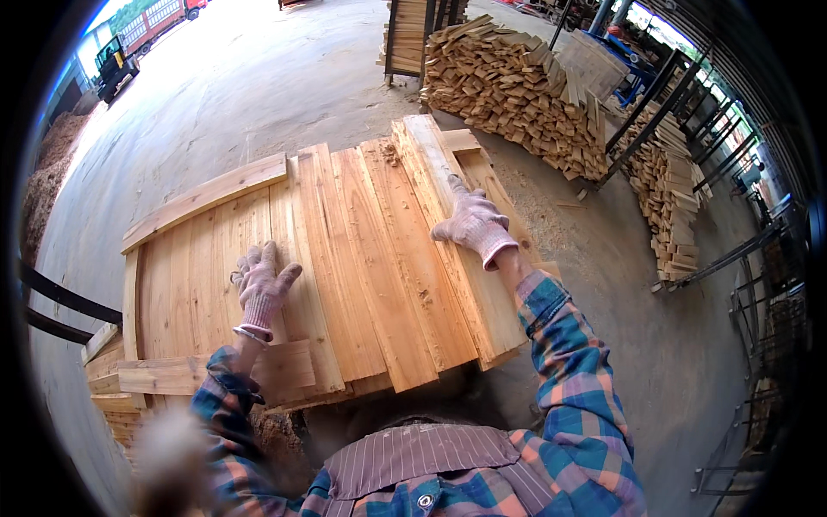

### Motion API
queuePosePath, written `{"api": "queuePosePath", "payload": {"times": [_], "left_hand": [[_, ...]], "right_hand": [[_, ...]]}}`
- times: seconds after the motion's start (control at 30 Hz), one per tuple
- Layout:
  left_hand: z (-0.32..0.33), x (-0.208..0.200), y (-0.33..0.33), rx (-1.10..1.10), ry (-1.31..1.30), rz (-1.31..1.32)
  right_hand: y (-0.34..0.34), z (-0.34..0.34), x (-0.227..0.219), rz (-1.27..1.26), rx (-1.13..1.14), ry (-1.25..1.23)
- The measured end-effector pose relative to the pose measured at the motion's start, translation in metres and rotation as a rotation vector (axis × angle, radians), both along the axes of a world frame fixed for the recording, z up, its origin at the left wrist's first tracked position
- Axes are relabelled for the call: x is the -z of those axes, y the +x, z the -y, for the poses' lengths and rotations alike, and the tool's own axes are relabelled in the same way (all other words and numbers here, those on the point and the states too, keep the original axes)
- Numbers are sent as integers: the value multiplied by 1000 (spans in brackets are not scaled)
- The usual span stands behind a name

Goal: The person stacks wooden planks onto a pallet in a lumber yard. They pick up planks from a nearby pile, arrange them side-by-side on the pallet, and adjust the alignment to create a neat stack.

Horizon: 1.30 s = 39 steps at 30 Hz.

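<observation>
A stack of light wooden boards [345,250] lies in front of me, its top boards side by side and pointing away. My left hand [260,284], in a pale pinkish knit glove, is spread over the boards left of the middle. My right hand [474,222], gloved alike, rests on a thicker plank [465,280] at the right side of the stack. Its index finger points forward along the plank and its thumb sticks out to the left; the undersides of its fingers are hidden. Sawdust crumbs dot several boards.
Crosswise boards lie at the stack's far left [207,200] and near left [172,376]. Dark curved metal bars [65,297] stand at its left. Farther right are a large heap of short wood pieces [508,95] and black metal frames [650,103]. A red truck [155,24] is far off.
</observation>
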<state>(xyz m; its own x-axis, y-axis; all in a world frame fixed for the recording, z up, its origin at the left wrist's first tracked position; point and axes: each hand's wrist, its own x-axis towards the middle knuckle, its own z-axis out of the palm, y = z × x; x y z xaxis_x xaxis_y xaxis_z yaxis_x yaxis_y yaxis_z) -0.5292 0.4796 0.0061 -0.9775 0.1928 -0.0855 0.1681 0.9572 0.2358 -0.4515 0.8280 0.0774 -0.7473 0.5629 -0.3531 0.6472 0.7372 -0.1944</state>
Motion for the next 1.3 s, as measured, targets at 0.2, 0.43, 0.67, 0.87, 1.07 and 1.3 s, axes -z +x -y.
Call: {"api": "queuePosePath", "payload": {"times": [0.2, 0.43, 0.67, 0.87, 1.07, 1.3], "left_hand": [[-100, -15, 26, 534, 415, -99], [-212, 8, 43, 530, 274, -289], [-200, 23, 37, 557, 400, -358], [-206, 17, 38, 557, 382, -370], [-201, 13, 40, 547, 454, -324], [-132, -17, 1, 552, 1086, 420]], "right_hand": [[16, -93, 31, -140, 14, -30], [31, -122, 40, -119, 23, 22], [36, -126, 55, -477, -74, -549], [31, -175, 101, -367, -40, 62], [29, -142, 75, -343, -136, -165], [14, 6, 37, 11, -209, 299]]}}
